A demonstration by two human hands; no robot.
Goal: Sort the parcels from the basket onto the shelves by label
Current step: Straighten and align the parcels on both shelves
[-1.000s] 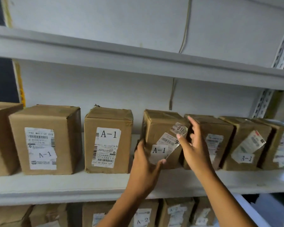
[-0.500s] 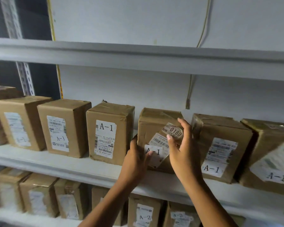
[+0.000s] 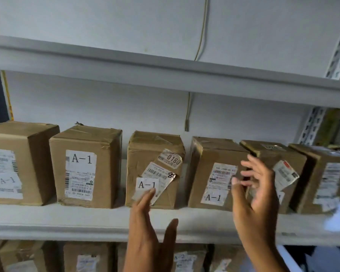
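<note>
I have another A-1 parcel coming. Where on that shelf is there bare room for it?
Little. The A-1 row is crowded, with narrow gaps beside the 0180 parcel. Bare room: the front lip of the shelf and, above, the upper shelf, where no parcels show.

Six taped boxes (image 3: 154, 169) stand in a row on the grey shelf (image 3: 67, 220) (several labelled A-1), more boxes (image 3: 86, 257) line the lower shelf (image 3: 289, 258) beneath.

Head view, close, facing shelves (image 3: 165, 222)
</note>
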